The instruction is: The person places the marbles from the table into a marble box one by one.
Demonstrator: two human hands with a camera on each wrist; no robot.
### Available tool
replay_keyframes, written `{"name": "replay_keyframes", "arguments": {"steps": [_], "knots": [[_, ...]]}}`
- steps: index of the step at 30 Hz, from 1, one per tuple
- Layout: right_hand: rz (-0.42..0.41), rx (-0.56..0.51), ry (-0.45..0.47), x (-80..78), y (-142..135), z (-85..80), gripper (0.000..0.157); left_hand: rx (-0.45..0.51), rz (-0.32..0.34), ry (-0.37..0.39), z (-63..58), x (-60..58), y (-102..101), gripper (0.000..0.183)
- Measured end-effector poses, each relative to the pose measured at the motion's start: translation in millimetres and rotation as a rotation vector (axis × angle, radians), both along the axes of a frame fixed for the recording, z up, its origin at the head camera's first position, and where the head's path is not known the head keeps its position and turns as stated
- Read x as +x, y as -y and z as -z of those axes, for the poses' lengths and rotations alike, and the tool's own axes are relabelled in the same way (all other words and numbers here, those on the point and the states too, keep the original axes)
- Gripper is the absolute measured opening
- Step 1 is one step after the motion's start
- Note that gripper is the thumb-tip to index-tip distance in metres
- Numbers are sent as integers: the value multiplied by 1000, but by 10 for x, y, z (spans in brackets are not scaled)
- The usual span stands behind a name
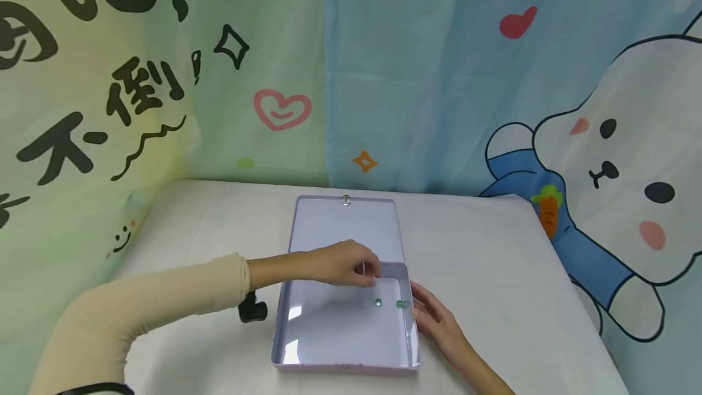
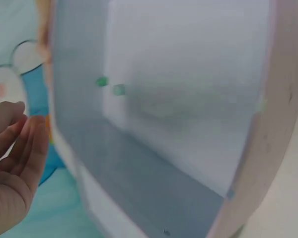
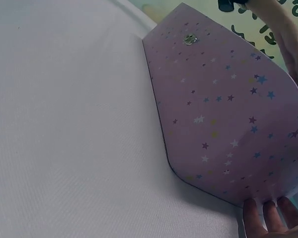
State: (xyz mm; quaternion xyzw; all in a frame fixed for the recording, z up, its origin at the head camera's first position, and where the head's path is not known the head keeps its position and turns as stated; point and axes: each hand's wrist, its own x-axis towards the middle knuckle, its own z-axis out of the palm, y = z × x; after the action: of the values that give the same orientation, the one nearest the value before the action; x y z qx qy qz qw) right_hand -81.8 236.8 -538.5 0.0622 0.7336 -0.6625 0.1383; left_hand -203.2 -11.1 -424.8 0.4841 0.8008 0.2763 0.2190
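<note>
A shallow lavender box (image 1: 345,334) lies with its lid (image 1: 348,224) folded back. On the inside floor near the right wall, a small green bead (image 1: 378,302) sits apart from another green bead (image 1: 400,304); both look blurred in the left wrist view. My left hand (image 1: 348,263) hovers over the box near the hinge, fingers loosely bent. In the left wrist view, nothing shows between the thumb and fingertips of that hand (image 2: 15,163). My right hand (image 1: 439,322) rests its fingers against the box's outer right side. Its fingertips (image 3: 270,215) touch the star-patterned pink outside.
A white cloth (image 1: 493,261) covers the table under the box. A round metal clasp (image 1: 346,200) sits at the lid's far edge. Behind the table hangs a printed curtain (image 1: 411,78) with a cartoon animal and lettering.
</note>
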Motion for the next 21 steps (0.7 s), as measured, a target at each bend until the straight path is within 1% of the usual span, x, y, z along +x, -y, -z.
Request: {"name": "replay_keyframes", "arguments": {"steps": [3,6,9,12,14,16,20,21], "knots": [[-10,-4,-6,-1,-17,-17,56,94,-73,16,-98,-24,181,12],[-20,-8,-12,17,-10,-28,56,163,-160,30,-173,-29,417,13],[-18,-8,-10,33,12,-22,55,195,-252,35,-229,-28,679,14],[-14,1,-6,38,29,-14,55,215,-346,26,-243,-27,956,15],[-10,7,-4,39,34,-13,54,222,-405,-13,-199,-22,1146,15],[-5,13,1,38,33,-12,55,221,-464,-70,-114,-12,1336,15],[7,16,1,25,23,-18,55,202,-566,-200,181,25,1702,14],[10,15,6,21,20,-18,55,197,-587,-216,263,44,1786,14]]}}
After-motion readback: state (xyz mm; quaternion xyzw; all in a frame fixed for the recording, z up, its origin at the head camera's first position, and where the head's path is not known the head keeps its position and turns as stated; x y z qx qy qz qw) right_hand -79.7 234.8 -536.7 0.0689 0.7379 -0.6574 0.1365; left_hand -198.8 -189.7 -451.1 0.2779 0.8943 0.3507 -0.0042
